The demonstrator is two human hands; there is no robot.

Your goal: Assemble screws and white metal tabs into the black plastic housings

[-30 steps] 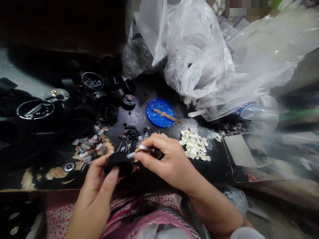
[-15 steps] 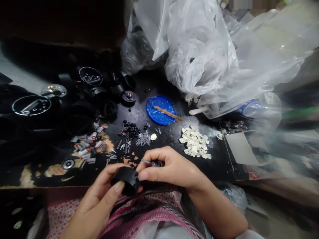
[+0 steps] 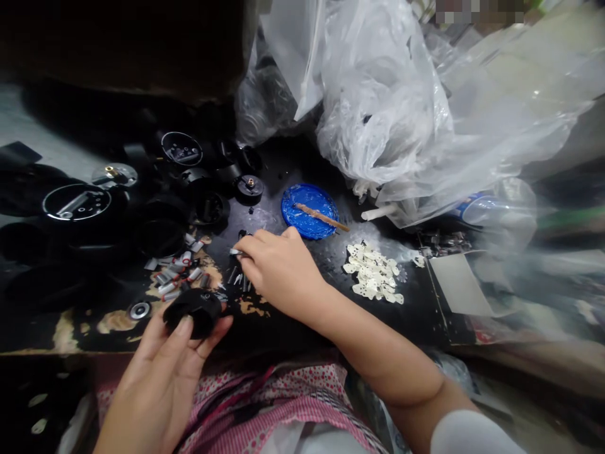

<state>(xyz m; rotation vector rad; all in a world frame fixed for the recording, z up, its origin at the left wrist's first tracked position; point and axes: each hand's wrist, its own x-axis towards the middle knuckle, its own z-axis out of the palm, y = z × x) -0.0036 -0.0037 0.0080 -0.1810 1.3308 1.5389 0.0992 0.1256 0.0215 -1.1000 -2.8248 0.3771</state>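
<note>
My left hand (image 3: 163, 359) is closed around a black, round, hollow plastic housing (image 3: 193, 310), thumb inside its near rim. My right hand (image 3: 278, 271) reaches over the small dark springs (image 3: 232, 275), its fingers bent and pressed together. A short grey metal tip pokes out by its fingertips, apparently part of a metal-tipped tool (image 3: 235, 251). The hand hides most of the springs and small grey parts beneath it. Left of them lie several grey cylinders with red bands (image 3: 171, 277). A metal ring (image 3: 140, 311) rests near the table's front edge.
A blue lid (image 3: 297, 224) with whitish grease carries a brown stick (image 3: 324, 217). Flat cream plates (image 3: 373, 274) are heaped to the right. Black housings (image 3: 78, 202) crowd the left. Clear plastic bags (image 3: 382, 101) fill the back, and a box (image 3: 460, 284) stands right.
My right hand has left the housing and moved up and left to the springs. My left hand, still holding the housing, has shifted left and slightly up.
</note>
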